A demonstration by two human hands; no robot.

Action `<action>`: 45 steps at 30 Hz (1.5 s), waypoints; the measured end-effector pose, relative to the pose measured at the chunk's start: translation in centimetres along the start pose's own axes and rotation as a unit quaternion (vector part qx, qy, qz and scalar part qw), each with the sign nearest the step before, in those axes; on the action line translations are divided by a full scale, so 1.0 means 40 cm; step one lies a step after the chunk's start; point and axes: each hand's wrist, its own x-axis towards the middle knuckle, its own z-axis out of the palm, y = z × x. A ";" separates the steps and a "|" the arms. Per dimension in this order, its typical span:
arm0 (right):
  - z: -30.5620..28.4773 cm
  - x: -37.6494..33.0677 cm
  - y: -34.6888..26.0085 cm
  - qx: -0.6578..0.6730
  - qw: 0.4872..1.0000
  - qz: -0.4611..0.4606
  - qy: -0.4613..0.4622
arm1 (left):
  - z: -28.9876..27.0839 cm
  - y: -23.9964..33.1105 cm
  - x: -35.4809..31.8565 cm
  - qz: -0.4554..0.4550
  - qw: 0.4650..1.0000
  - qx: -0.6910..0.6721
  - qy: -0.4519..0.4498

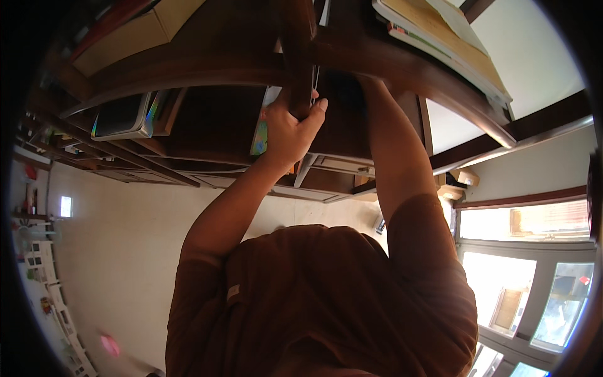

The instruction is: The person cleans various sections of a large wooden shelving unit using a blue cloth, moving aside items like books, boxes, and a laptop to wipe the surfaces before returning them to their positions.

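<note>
My left hand point(290, 132) is closed round the dark wooden upright point(303, 94) of a shelf unit, its thumb on the right side of the post. Most of its fingers are hidden behind the wood. Just left of that hand, a thin book or booklet point(259, 137) with a green and pale cover stands in the compartment. My right forearm point(402, 151) reaches into the shadowed compartment to the right of the post. The hand at its end is lost in the dark, so its fingers and anything in them cannot be made out.
On the upper right shelf lies a stack of books and papers point(449, 53). A dark box with a pale edge point(122, 119) sits in the left compartment. Cabinet drawers point(342, 165) are below. Pale floor point(119, 251) stretches behind me, with a pink object point(110, 345); glazed doors point(502, 289) stand right.
</note>
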 end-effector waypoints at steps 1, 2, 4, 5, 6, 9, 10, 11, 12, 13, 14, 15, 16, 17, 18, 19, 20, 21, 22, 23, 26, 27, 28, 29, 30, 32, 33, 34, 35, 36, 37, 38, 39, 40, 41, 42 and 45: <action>-0.002 0.005 -0.005 0.002 1.000 -0.002 -0.010 | -0.003 -0.004 0.000 -0.002 1.000 0.009 0.000; -0.005 0.009 -0.007 0.002 1.000 -0.003 -0.017 | 0.000 -0.010 0.003 0.008 1.000 0.014 0.006; -0.010 0.006 -0.007 0.011 0.999 -0.011 -0.036 | 0.009 -0.014 0.001 0.028 0.999 0.025 0.020; -0.019 0.006 -0.001 0.008 0.999 -0.013 -0.046 | 0.009 -0.001 0.007 0.010 1.000 0.013 0.004; -0.026 -0.005 0.006 0.008 0.998 -0.016 -0.060 | 0.009 0.008 0.004 -0.018 1.000 -0.008 -0.004; -0.064 -0.051 0.018 0.026 0.993 -0.043 -0.109 | 0.011 0.008 0.009 -0.036 0.999 -0.024 -0.011; -0.081 -0.073 -0.001 0.055 0.986 -0.069 -0.139 | 0.005 0.001 0.005 -0.018 0.999 -0.035 -0.001; -0.100 -0.112 -0.004 0.090 0.975 -0.093 -0.178 | 0.008 0.011 0.005 -0.033 0.999 -0.040 -0.007; -0.126 -0.155 -0.016 0.150 0.955 -0.125 -0.224 | 0.008 0.016 0.004 -0.049 0.998 -0.043 -0.005; -0.161 -0.201 -0.031 0.222 0.925 -0.150 -0.269 | 0.004 0.011 0.003 -0.040 0.998 -0.044 -0.005; -0.204 -0.243 -0.047 0.303 0.889 -0.164 -0.302 | -0.003 0.000 0.004 -0.029 0.999 -0.044 -0.004; -0.249 -0.266 -0.057 0.374 0.861 -0.153 -0.310 | -0.005 -0.009 0.009 -0.018 0.999 -0.045 -0.005; -0.278 -0.287 -0.054 0.446 0.824 -0.140 -0.319 | -0.007 -0.011 0.011 -0.023 0.999 -0.035 -0.003; -0.291 -0.302 -0.041 0.515 0.784 -0.122 -0.326 | -0.005 -0.010 0.011 -0.030 0.999 -0.027 -0.006; -0.286 -0.312 -0.021 0.542 0.795 -0.080 -0.260 | -0.001 -0.005 0.009 -0.036 0.999 -0.016 -0.013; -0.268 -0.310 0.001 0.566 0.800 -0.038 -0.194 | 0.000 0.002 0.007 -0.035 0.999 -0.017 -0.013; -0.252 -0.287 0.011 0.599 0.784 0.066 -0.146 | 0.005 0.000 0.007 -0.031 0.999 -0.020 -0.015; -0.230 -0.260 0.015 0.636 0.749 0.165 -0.084 | 0.005 -0.002 0.007 -0.026 0.999 -0.022 -0.012; -0.207 -0.235 0.017 0.666 0.703 0.250 -0.011 | 0.004 -0.004 0.007 -0.020 0.999 -0.024 -0.008; -0.184 -0.193 0.015 0.679 0.666 0.305 0.047 | 0.004 -0.002 0.007 -0.026 0.999 -0.020 -0.006; -0.117 -0.085 -0.009 0.626 0.713 0.297 0.102 | 0.006 0.001 0.007 -0.035 0.999 -0.020 -0.004; -0.089 -0.059 -0.023 0.570 0.774 0.257 0.101 | 0.006 -0.001 0.006 -0.034 0.999 -0.023 -0.004; -0.062 -0.041 -0.036 0.481 0.847 0.207 0.094 | 0.007 -0.002 0.005 -0.034 0.999 -0.027 -0.005; -0.038 -0.025 -0.057 0.382 0.908 0.154 0.084 | 0.009 0.007 0.005 -0.034 0.999 -0.021 0.000; -0.016 -0.014 -0.074 0.297 0.946 0.113 0.072 | 0.011 0.006 0.002 -0.029 0.999 -0.019 0.002; 0.012 -0.003 -0.099 0.195 0.977 0.069 0.043 | 0.012 0.003 -0.006 -0.021 1.000 -0.013 0.006; 0.018 0.007 -0.107 0.171 0.983 0.058 0.029 | 0.010 0.011 -0.006 -0.014 1.000 0.009 0.010; 0.020 0.023 -0.111 0.154 0.987 0.049 0.018 | 0.005 0.011 -0.002 -0.018 1.000 0.009 0.012; 0.017 0.043 -0.106 0.137 0.990 0.043 0.009 | 0.007 0.014 0.000 -0.019 1.000 0.006 0.010; 0.014 0.052 -0.105 0.130 0.991 0.039 0.002 | 0.008 0.014 0.000 -0.021 1.000 0.002 0.008; 0.015 0.051 -0.103 0.124 0.991 0.039 -0.005 | 0.007 0.010 -0.001 -0.026 1.000 -0.002 0.007; 0.009 0.061 -0.107 0.113 0.993 0.033 -0.007 | 0.005 0.012 0.001 -0.036 0.999 -0.006 0.010; 0.010 0.065 -0.105 0.110 0.993 0.031 -0.011 | 0.005 0.013 0.002 -0.045 0.999 -0.011 0.012; 0.009 0.064 -0.100 0.104 0.994 0.032 -0.016 | 0.005 0.014 0.003 -0.055 0.998 -0.015 0.013; 0.007 0.064 -0.094 0.102 0.994 0.031 -0.020 | 0.004 0.010 0.004 -0.049 0.999 -0.014 0.012; 0.005 0.065 -0.088 0.099 0.994 0.031 -0.023 | 0.003 0.004 0.005 -0.043 0.999 -0.012 0.009; -0.008 0.062 -0.052 0.087 0.995 0.034 -0.023 | 0.006 0.013 0.015 -0.036 0.999 0.004 0.006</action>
